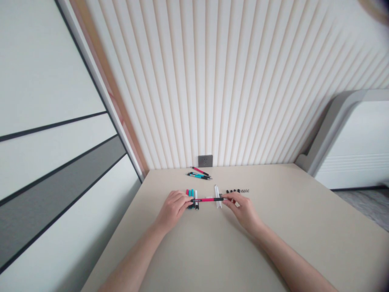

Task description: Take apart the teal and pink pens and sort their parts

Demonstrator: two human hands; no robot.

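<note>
Head view, seen from beside the person: a pinkish-red pen [206, 199] is held level between 2 bare hands, above the middle of the beige surface [182, 251] and toward its far edge. The left hand [174, 206] has its grip pinched narrow, thumb and fingertips on the pen's black rear end. The right hand [243, 207] has its grip pinched just as tight at the other end, beyond the black front section, where a sliver of the tip shows.

I'd judge the step in hand to be work at that tip; whether the fingers are turning it, pushing it or merely steadying it, I cannot tell. To my eye, the next move calls for a firm left pinch, the pen kept straight, and fine fingertip work on the right, clear of the loose parts below.

By the left fingertips lies a row of pen barrels [196, 195]: red, blue and white. Slim white rods [216, 194] lie near the right fingertips. Toward the right edge run 4 small black pieces [235, 191], then grey coils [244, 190], likely springs. Close to the far edge, left of its middle, rest another red pen [199, 170] and 2 blue pens [198, 175], below a wall socket [205, 161].
</note>
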